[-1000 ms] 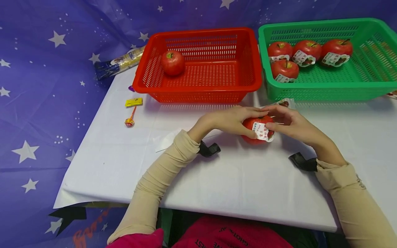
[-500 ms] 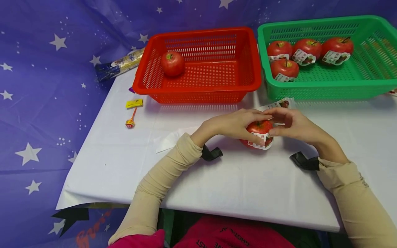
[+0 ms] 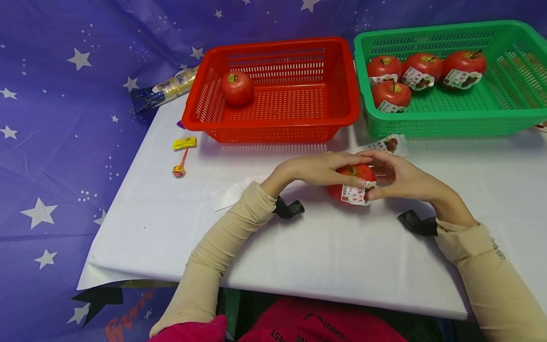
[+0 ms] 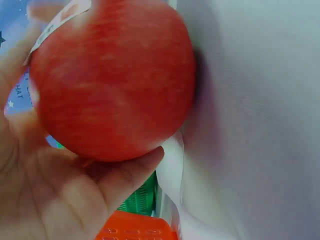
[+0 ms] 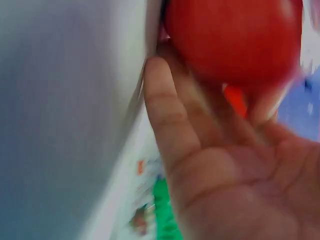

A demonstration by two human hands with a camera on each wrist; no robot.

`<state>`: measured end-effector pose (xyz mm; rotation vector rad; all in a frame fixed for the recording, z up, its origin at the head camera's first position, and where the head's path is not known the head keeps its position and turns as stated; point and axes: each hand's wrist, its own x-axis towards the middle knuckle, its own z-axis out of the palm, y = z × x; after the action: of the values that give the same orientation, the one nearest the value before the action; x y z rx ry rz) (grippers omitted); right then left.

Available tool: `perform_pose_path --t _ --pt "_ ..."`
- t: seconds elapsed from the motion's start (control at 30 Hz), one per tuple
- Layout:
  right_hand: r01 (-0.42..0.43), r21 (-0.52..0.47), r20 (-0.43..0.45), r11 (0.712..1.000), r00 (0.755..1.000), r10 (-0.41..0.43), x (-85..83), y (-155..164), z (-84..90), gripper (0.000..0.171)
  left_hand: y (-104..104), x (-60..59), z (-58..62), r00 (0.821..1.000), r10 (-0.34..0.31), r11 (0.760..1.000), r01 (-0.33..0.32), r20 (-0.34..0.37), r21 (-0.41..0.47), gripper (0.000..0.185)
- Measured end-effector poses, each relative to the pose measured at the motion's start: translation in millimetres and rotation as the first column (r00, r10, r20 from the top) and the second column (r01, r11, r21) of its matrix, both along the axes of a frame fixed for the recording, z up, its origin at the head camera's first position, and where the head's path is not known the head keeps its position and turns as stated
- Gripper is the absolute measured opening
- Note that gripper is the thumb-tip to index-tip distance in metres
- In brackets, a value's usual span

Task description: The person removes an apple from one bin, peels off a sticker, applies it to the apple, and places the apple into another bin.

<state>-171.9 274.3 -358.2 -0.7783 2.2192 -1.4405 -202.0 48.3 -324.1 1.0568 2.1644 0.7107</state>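
A red apple (image 3: 355, 172) with a white printed label (image 3: 354, 194) sits on the table between both hands. My left hand (image 3: 318, 169) holds it from the left, fingers over the far side and thumb along the near side at the label. From the right, my right hand (image 3: 408, 178) curves around the apple, its thumb at the label's right edge and its fingers behind the fruit. In the left wrist view the apple (image 4: 117, 82) leans against the left fingers and thumb. The right wrist view shows the apple (image 5: 235, 40) against the right fingers, blurred.
Behind stand a red basket (image 3: 273, 124) with one apple (image 3: 237, 88) and a green basket (image 3: 457, 124) with several labelled apples. A loose printed strip (image 3: 391, 145) lies beyond the hands. A lollipop (image 3: 179, 170), a yellow packet (image 3: 184, 143) and a long wrapped package (image 3: 164, 90) are at left.
The apple and its label have turned and shifted slightly left and nearer the front edge. Both hands stay around it, with the right fingers spread a little wider. The baskets have not moved.
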Motion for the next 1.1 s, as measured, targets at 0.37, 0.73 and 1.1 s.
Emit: perform_pose_path --t 0.37,0.73,1.1 --pt "0.033 0.214 -0.097 0.976 0.995 -0.012 11.1 -24 7.0 0.093 2 -8.9 34.3 0.951 0.133 0.981 -0.086 -0.279 0.175 0.036" --pt "-0.030 -0.128 -0.321 0.991 0.947 -0.013 1.9 -4 85.4 0.096 42 -65.9 55.9 0.879 0.203 0.909 -0.333 -0.432 -0.251 0.099" --pt "0.499 0.298 -0.456 0.814 0.823 -0.338 -107.1 61 112.8 0.081 64 -69.4 70.1 0.908 0.226 0.849 -0.361 -0.354 -0.386 0.074"
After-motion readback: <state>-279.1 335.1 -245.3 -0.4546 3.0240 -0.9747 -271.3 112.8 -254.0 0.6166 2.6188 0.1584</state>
